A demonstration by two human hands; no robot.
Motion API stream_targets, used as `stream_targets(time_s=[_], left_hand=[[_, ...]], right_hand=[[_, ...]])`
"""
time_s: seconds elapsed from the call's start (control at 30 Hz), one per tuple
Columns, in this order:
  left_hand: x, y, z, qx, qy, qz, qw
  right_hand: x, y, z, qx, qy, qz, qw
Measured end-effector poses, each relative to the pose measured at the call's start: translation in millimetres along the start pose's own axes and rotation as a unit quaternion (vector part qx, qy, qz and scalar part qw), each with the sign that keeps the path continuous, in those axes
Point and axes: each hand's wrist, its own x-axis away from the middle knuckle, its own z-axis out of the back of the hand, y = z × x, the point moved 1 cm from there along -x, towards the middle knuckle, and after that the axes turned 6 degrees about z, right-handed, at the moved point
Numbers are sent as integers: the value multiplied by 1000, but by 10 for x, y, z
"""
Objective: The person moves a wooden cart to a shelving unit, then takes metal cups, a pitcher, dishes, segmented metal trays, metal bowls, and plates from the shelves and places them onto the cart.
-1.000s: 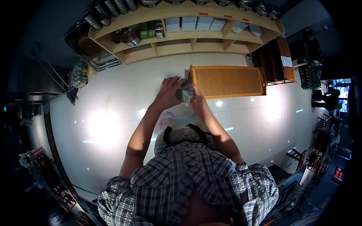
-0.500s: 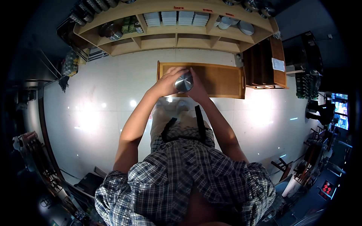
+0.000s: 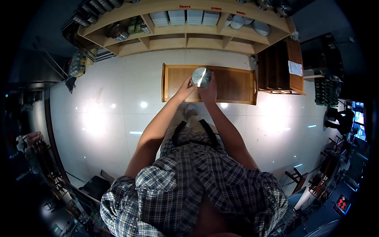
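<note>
Between my hands is a round, shiny metal vessel (image 3: 201, 77), its flat circular face turned up toward me. The sides are hidden, so I cannot tell its exact kind. My left hand (image 3: 186, 88) is closed on its left edge. My right hand (image 3: 209, 91) grips it from the right and the near side, with the fingers partly hidden. Beyond and below the hands stands a low wooden piece with a raised rim, like a tray-topped table (image 3: 233, 85). Whether the metal vessel touches it, I cannot tell.
A long wooden shelf unit (image 3: 166, 45) spans the far side, with stacked white dishes (image 3: 177, 17) and bowls (image 3: 237, 22). A dark wooden cabinet (image 3: 280, 71) with a paper on it stands at right. Green bottles (image 3: 327, 93) are farther right; a black chair (image 3: 96, 185) is at lower left.
Both hands and the metal vessel have moved forward and slightly right, farther from my body. My left hand has shifted from the far-left side to the lower left edge.
</note>
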Motion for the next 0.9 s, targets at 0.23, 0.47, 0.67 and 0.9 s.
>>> stream_targets(time_s=[0.23,0.47,0.67,0.9], left_hand=[[-338,-384,-115,-1,17,54,998],[-492,-520,-101,-18,17,13,1000],[-365,-258,-162,-14,32,52,998],[-298,-72,-194,12,43,202,978]], right_hand=[[23,260,-123,14,34,-2,999],[-40,331,77,-47,-46,11,998],[-224,827,189,-357,-161,-139,910],[-172,497,40,-274,-155,-198,928]])
